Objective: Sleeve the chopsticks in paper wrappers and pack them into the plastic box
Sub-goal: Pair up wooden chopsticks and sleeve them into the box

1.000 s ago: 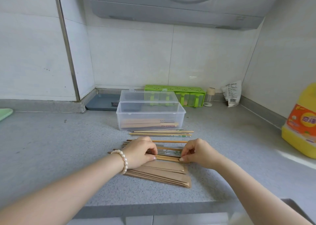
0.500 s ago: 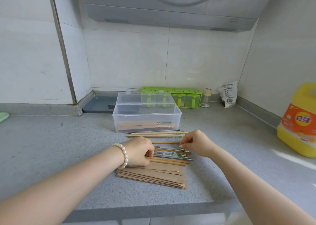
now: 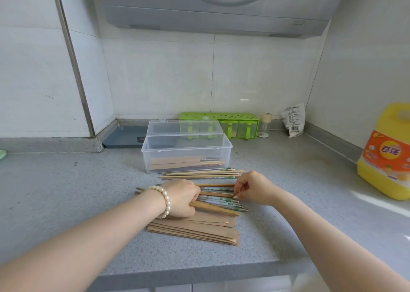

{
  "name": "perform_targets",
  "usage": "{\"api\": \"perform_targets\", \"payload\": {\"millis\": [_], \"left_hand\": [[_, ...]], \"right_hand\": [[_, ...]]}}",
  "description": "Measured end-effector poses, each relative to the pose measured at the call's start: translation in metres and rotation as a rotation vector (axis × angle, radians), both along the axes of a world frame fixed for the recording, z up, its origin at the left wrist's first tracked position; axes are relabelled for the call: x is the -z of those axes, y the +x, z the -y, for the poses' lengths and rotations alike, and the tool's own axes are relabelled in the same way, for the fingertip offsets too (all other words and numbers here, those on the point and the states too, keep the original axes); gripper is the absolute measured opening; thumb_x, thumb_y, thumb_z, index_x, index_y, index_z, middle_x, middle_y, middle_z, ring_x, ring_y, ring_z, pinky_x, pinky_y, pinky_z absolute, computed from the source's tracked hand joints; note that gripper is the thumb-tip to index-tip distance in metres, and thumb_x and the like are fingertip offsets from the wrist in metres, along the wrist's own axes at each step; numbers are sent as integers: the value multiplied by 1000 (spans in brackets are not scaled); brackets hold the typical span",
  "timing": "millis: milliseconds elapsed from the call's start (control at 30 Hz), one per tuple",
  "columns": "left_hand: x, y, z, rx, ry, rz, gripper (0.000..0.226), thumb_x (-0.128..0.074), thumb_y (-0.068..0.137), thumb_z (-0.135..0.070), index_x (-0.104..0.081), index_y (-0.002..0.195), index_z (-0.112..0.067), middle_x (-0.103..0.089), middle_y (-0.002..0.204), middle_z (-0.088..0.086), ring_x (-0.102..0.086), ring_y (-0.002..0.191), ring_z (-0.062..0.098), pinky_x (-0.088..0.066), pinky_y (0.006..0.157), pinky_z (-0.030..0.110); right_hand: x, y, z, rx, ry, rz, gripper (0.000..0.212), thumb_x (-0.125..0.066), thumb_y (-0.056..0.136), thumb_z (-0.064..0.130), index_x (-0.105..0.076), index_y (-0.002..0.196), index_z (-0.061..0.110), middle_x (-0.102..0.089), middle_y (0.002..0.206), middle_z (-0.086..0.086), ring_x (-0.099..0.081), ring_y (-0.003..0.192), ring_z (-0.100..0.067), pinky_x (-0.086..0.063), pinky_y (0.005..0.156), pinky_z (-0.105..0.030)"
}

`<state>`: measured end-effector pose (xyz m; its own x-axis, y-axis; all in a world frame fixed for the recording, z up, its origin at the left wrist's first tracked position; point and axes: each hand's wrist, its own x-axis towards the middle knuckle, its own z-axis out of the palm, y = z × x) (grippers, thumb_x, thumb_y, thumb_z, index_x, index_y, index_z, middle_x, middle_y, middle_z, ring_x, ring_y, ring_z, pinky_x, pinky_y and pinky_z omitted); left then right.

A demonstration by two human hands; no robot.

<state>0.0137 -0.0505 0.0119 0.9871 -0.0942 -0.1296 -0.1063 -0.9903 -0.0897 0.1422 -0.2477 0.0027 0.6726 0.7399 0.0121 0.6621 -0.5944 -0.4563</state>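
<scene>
A clear plastic box (image 3: 146, 156) stands open on the grey counter with a few sleeved chopsticks (image 3: 177, 161) lying inside. In front of it lie two loose groups of chopsticks, a far row (image 3: 199, 174) and a nearer pile (image 3: 219, 199). My left hand (image 3: 180, 197), with a pearl bracelet on the wrist, grips the left ends of wooden chopsticks in the near pile. My right hand (image 3: 253, 188) pinches the right end of a chopstick in the same pile. A stack of brown paper wrappers (image 3: 199, 230) lies nearest me, partly under my left hand.
A green seasoning rack (image 3: 235, 123), a small jar (image 3: 265, 125) and a white packet (image 3: 292, 119) stand against the back wall. A yellow detergent jug (image 3: 387, 156) is at the right. A blue-grey tray (image 3: 124, 137) lies behind the box. The counter's front edge is close below the wrappers.
My right hand moved from the near end of the pile up to chopsticks farther back. My left hand stayed on the pile's left ends. The camera tilted up slightly.
</scene>
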Motion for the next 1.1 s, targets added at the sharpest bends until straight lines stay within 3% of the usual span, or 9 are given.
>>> {"api": "perform_targets", "payload": {"millis": [233, 333, 467, 633, 700, 767, 900, 1000, 1100], "left_hand": [[0, 4, -5, -21, -52, 109, 11, -31, 92, -15, -40, 86, -15, -54, 83, 5, -53, 76, 26, -44, 67, 38], [-6, 6, -1, -26, -40, 237, 13, -31, 96, -25, -41, 96, -16, -56, 90, 3, -54, 74, 22, -39, 60, 32], [-14, 14, 8, -55, 53, 290, 40, -46, 88, -54, -44, 103, -17, -53, 97, -1, -51, 79, 17, -39, 63, 28], [-18, 28, 8, -114, 136, 363, 28, -44, 95, -38, -54, 101, -13, -51, 89, -1, -47, 77, 15, -38, 63, 25], [-18, 30, 3, -127, 149, 355, 27, -41, 96, -37, -55, 101, -15, -57, 89, -1, -52, 77, 17, -41, 63, 26], [-17, 32, -3, -152, 125, 337, 30, -37, 97, -41, -56, 104, -18, -56, 80, -2, -51, 72, 19, -39, 61, 27], [-11, 39, -13, -210, -105, 294, 30, -43, 94, -47, -54, 91, -20, -42, 64, -8, -48, 67, 18, -36, 57, 27], [-7, 45, -14, -228, -204, 269, 25, -49, 91, -45, -48, 83, -22, -43, 65, -9, -47, 65, 16, -33, 53, 27], [-3, 51, -13, -226, -225, 227, 26, -51, 90, -45, -49, 82, -20, -49, 71, -5, -50, 69, 18, -36, 57, 27]], "right_hand": [[9, 3, 7, 23, 41, 5, 18, -71, 81, 23, -59, 68, 27, -52, 78, 10, -46, 69, -4, -36, 59, -12], [7, 4, 7, 43, 118, -31, 15, -67, 84, 19, -61, 71, 22, -54, 74, 8, -46, 67, -5, -39, 65, -20], [-10, 3, 7, 6, 270, -261, 14, -66, 84, 11, -62, 72, 14, -61, 64, 3, -52, 57, -6, -42, 57, -11], [-20, 13, 10, -21, 423, -528, 4, -66, 83, 4, -69, 82, 6, -67, 69, -1, -54, 57, -7, -41, 55, -17], [-17, 23, 13, 4, 483, -618, 18, -65, 80, -4, -69, 92, 9, -68, 77, 0, -56, 62, -7, -42, 56, -17], [-12, 30, 11, 61, 428, -541, 25, -66, 78, -6, -69, 94, 13, -66, 79, 0, -55, 65, -9, -42, 57, -17], [1, 36, -5, 166, 219, -166, 7, -74, 77, 9, -72, 82, 12, -63, 72, 4, -56, 70, -10, -45, 67, -19], [5, 38, -10, 120, 113, -155, 14, -76, 76, 11, -68, 70, 21, -61, 69, 8, -55, 68, -9, -46, 72, -23], [7, 41, -6, 109, 88, -180, 9, -75, 76, 10, -72, 82, 16, -61, 70, 10, -53, 64, -3, -43, 65, -13]]}}
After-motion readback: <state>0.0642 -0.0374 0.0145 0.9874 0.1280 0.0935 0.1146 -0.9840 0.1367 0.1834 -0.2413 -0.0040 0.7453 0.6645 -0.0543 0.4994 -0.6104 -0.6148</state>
